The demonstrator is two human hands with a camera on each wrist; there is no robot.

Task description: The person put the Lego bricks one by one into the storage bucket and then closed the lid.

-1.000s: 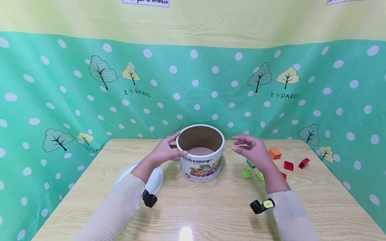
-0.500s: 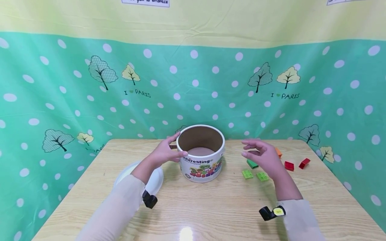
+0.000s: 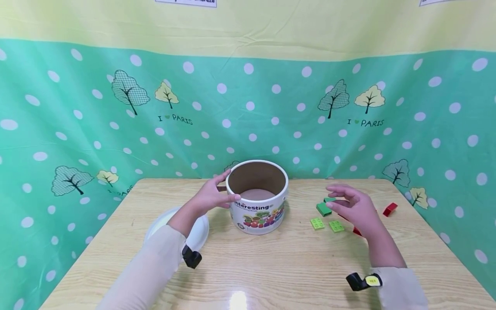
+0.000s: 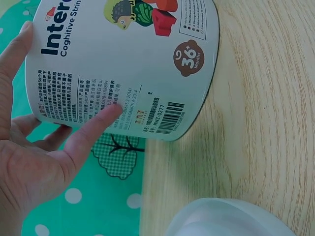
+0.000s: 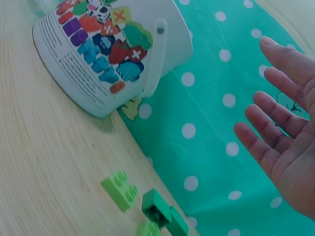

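Note:
A white toy bucket (image 3: 258, 217) with a printed picture label stands upright near the back of the table, its brown inside showing. My left hand (image 3: 211, 196) rests against its left side, one finger up at the rim and the thumb lying straight along the wall in the left wrist view. To the right, my right hand (image 3: 354, 209) hovers with loosely bent, spread fingers and holds nothing. Light green building bricks (image 3: 336, 226) and dark green bricks (image 3: 323, 209) lie just left of and below it. Red bricks (image 3: 390, 209) lie beyond, partly hidden by this hand.
Under my left forearm lies a round white dish-like piece (image 3: 199, 234), partly covered by the sleeve. A green polka-dot curtain (image 3: 248, 112) hangs right behind the table's (image 3: 271, 271) back edge. The bucket's white handle (image 5: 158, 56) hangs down its side.
My right hand has moved away from the bucket to the right and slightly nearer, uncovering green bricks and now covering the orange brick. The left hand and the bucket stay in place.

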